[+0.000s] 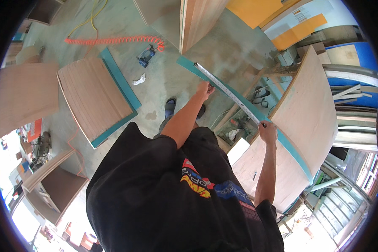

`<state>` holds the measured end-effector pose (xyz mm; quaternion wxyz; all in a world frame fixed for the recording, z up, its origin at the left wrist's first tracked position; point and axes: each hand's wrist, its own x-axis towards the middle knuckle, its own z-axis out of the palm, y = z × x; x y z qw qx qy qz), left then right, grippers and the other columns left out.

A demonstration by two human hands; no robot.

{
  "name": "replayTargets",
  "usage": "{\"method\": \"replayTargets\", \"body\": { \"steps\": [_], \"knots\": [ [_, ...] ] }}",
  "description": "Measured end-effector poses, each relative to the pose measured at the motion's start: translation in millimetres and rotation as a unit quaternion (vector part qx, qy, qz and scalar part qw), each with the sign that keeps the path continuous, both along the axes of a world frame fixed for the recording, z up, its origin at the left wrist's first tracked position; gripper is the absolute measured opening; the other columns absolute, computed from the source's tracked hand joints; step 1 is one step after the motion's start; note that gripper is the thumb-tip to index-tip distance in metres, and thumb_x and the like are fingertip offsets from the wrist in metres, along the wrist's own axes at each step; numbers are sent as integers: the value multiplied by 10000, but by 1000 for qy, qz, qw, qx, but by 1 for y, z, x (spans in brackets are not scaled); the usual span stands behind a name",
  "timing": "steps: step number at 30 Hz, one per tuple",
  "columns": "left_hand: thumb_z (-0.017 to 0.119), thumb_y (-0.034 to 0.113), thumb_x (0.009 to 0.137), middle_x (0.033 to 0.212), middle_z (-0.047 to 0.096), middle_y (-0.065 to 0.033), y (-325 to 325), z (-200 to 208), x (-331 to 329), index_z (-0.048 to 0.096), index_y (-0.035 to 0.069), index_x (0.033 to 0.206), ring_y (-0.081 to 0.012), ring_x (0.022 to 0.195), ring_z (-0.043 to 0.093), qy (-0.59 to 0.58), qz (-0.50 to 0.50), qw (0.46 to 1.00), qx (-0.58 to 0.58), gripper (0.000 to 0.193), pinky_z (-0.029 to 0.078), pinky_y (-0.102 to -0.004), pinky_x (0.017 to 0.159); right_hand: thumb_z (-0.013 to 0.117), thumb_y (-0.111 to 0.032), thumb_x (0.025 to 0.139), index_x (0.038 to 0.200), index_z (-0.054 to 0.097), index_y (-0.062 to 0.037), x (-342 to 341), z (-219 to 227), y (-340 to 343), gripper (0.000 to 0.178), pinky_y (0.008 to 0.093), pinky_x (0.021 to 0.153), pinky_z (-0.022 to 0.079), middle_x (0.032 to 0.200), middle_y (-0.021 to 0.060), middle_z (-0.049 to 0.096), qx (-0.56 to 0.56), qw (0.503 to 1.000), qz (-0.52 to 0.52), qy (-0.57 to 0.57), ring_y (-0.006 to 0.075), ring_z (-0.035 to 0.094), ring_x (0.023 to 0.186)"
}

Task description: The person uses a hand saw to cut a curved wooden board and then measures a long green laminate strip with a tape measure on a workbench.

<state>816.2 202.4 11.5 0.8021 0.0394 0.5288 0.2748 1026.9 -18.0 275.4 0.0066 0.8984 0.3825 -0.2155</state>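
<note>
A long, narrow teal strip [297, 154] runs from above the floor across the plywood workbench. Along it lies an extended tape measure blade [229, 91], its far end close to the strip's far end. My left hand [204, 90] is closed on the strip's near edge, short of the blade's far end. My right hand [268, 132] is closed at the near end of the blade, against the strip; the tape's case is not visible. A dark, slim pencil-like stick [254, 176] lies on the plywood sheet [266, 174] beside my right forearm.
Left of me stands a stack of brown panels [94, 94] with teal edges. A blue nail gun [145, 56] on a coiled orange air hose [117, 40] lies on the floor near a crumpled white scrap [139, 79]. Tall boards [199, 23] stand ahead; slippers [261, 97] sit under the bench.
</note>
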Motion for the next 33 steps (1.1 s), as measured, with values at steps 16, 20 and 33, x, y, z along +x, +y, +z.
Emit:
{"method": "replayTargets", "body": {
  "steps": [16,20,33],
  "knots": [
    [491,69,953,908,633,-89,-6,41,-108,565,17,1039,-193,709,632,144,70,984,79,125,563,-323,638,629,-315,808,1001,748,-190,-72,-27,121,260,466,812,520,1007,141,708,-30,991,108,68,377,660,952],
    [490,87,963,886,637,-77,-6,36,-134,558,19,1048,-188,675,625,143,112,981,69,129,552,-316,618,619,-317,801,991,752,-180,-99,-58,138,269,469,807,523,997,138,711,-23,986,149,71,367,665,947],
    [481,234,975,816,658,-88,13,-20,-162,634,25,875,-193,722,639,369,-227,867,246,278,534,-333,622,602,-314,818,981,741,-194,-41,-49,8,245,475,831,524,991,134,709,-30,996,63,59,361,669,948]
  ]
}}
